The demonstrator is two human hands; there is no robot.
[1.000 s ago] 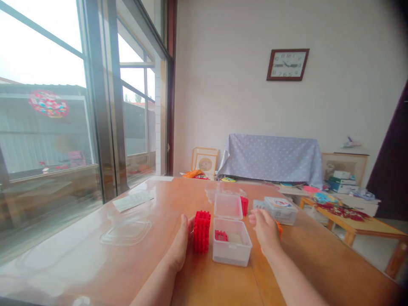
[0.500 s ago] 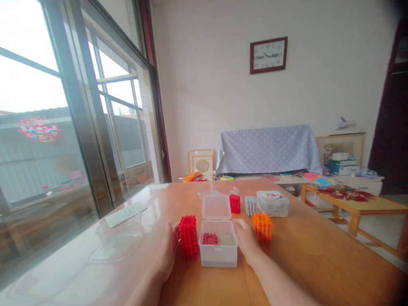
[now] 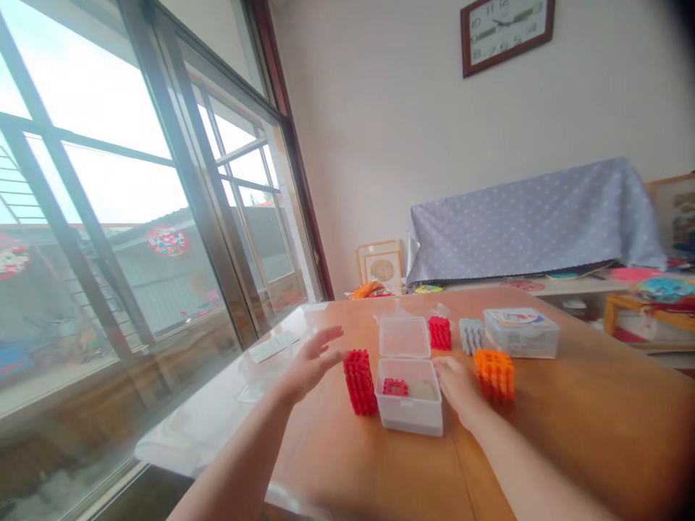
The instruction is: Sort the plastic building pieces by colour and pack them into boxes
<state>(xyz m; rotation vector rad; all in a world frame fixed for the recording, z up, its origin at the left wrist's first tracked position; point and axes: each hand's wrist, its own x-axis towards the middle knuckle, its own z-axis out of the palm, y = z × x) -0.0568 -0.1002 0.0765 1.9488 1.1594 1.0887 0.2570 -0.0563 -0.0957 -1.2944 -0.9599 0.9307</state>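
Observation:
My left hand (image 3: 312, 365) is raised left of a tall red stack (image 3: 360, 383) of notched plastic pieces. Its fingers are apart, with nothing in them and the tips close to the stack's upper edge. A clear plastic box (image 3: 411, 416) stands just right of that stack, its lid (image 3: 405, 337) folded back behind it. Inside lies a red notched square piece (image 3: 395, 388) beside something pale. Along the box's right side rests my right hand (image 3: 457, 383), fingers stretched toward the back corner and seeming to touch the wall. An orange stack (image 3: 494, 376) of similar pieces is right of that hand.
Behind the box stand a smaller red stack (image 3: 439, 333), a grey stack (image 3: 471, 336) and a closed clear box (image 3: 521, 333) with a printed label. A clear lid-like tray (image 3: 255, 389) and a paper sheet (image 3: 275, 346) lie at the left, by the window.
My left hand has come away from the red stack's side and risen, its fingers spreading. My right hand stays beside the box. The view has turned left, so everything appears farther right.

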